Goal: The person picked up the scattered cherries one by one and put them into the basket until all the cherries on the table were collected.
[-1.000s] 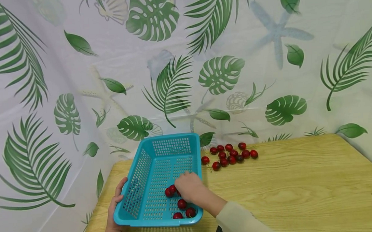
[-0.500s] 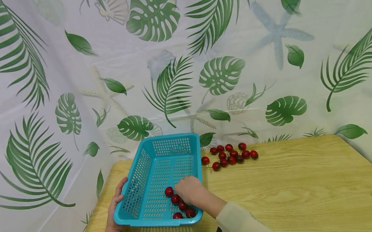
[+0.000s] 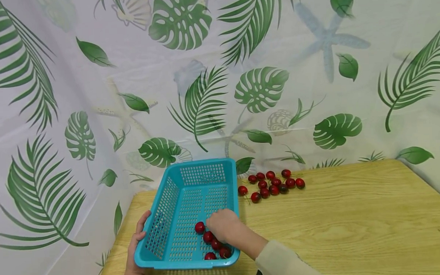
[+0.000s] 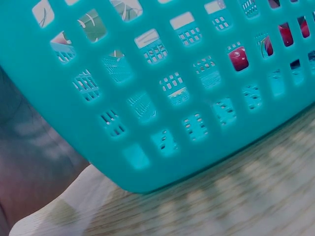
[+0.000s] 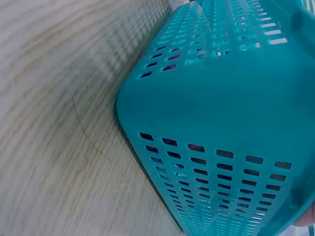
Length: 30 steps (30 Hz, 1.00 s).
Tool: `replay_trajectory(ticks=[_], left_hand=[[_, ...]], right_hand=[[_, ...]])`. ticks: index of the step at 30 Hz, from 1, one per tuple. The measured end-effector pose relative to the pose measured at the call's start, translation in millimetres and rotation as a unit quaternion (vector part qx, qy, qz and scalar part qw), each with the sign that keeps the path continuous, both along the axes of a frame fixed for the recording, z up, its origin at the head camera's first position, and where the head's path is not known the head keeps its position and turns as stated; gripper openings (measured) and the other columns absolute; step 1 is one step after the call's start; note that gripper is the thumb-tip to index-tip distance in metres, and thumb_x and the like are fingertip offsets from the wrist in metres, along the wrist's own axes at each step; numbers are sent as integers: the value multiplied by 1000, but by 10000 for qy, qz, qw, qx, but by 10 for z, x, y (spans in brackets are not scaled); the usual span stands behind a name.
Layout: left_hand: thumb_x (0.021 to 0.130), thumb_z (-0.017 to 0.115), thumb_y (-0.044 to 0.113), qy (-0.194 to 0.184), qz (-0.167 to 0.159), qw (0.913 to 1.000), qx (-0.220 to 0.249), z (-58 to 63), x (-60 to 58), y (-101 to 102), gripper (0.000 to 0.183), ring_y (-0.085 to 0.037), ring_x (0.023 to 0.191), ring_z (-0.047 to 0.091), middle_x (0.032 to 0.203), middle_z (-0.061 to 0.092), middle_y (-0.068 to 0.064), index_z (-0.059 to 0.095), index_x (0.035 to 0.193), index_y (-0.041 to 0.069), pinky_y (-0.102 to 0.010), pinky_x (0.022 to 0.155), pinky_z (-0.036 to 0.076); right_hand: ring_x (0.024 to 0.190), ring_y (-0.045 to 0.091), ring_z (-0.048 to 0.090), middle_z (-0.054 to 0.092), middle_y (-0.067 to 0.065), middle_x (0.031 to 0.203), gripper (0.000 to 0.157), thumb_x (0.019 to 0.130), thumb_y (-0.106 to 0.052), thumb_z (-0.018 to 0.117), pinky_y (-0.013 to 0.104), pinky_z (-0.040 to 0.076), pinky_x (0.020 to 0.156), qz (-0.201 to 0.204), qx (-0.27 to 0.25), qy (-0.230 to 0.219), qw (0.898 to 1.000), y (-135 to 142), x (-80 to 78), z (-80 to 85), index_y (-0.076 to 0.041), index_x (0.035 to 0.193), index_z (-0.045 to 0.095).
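Note:
A blue plastic basket point(image 3: 188, 263) with slotted walls stands on the left part of the wooden table. My left hand point(image 3: 134, 258) grips its left side near the front corner. Inside the basket, my right hand point(image 3: 224, 226) reaches down over the right wall with bent fingers. Its fingertips are hidden, so whether they pinch anything does not show. Several dark red cherries point(image 3: 208, 236) lie on the basket floor beside and below that hand. Through the slots, a cherry point(image 4: 239, 58) shows in the left wrist view. The right wrist view shows the basket's outer wall point(image 5: 211, 98).
Several more cherries point(image 3: 274, 190), some with stems, lie in a loose group to the right of the basket near the table's back edge. A leaf-patterned sheet point(image 3: 294, 90) hangs behind and to the left of the wooden table point(image 3: 346, 222).
My right hand has dipped slightly lower in the basket, and the cherries beside it have shifted toward the front into a slanting row. The left hand has stayed put.

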<state>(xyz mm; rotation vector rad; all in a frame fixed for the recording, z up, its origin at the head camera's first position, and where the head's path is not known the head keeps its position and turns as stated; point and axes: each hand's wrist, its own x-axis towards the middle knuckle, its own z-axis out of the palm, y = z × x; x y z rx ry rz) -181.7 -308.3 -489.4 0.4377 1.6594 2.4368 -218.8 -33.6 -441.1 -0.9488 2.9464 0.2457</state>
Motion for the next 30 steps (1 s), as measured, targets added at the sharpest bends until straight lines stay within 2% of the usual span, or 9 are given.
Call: replay_trajectory(ticks=[5,12,17,21,25,30], left_hand=[[102,6,14,33,14,9999,-96,-5,-7,-3,61,-11,132,40,149,35,17,11,159,34,-32,102,39],[102,9,16,-84,62,9998,-163,4,-2,-5,61,-13,130,41,149,32,14,23,155,43,-34,100,41],[103,10,20,-249,213,9989,-339,8,2,-5,59,-14,129,40,148,29,13,21,155,45,-36,100,41],[103,10,21,-311,304,9983,-401,8,-1,-4,58,-14,130,39,147,27,12,21,155,45,-36,101,40],[102,10,20,-236,291,9986,-375,3,-2,-6,59,-13,130,41,147,29,13,24,154,45,-36,100,41],[102,8,16,53,34,9998,-180,-8,0,-10,60,-12,131,41,149,34,16,18,157,39,-35,100,41]], right_hand=[[73,13,59,65,-2,80,17,89,-14,70,33,53,66,-24,-216,-4,9998,9,-2,-1,-20,75,62],[79,16,60,63,-1,81,18,84,-11,70,34,53,67,43,-760,179,9969,23,-15,2,-19,71,60],[81,17,60,63,-1,84,5,85,-14,70,33,53,68,89,-1106,231,9936,27,-33,8,-16,84,66],[83,17,60,63,0,87,4,87,-14,68,33,53,70,90,-1290,220,9914,29,-33,27,-16,91,68],[84,17,60,63,0,86,3,91,-14,65,33,53,71,86,-1450,239,9891,34,-32,27,-15,90,68],[82,17,62,63,1,85,7,93,-14,63,32,53,70,198,-1591,449,9860,52,-30,20,-14,87,67]])
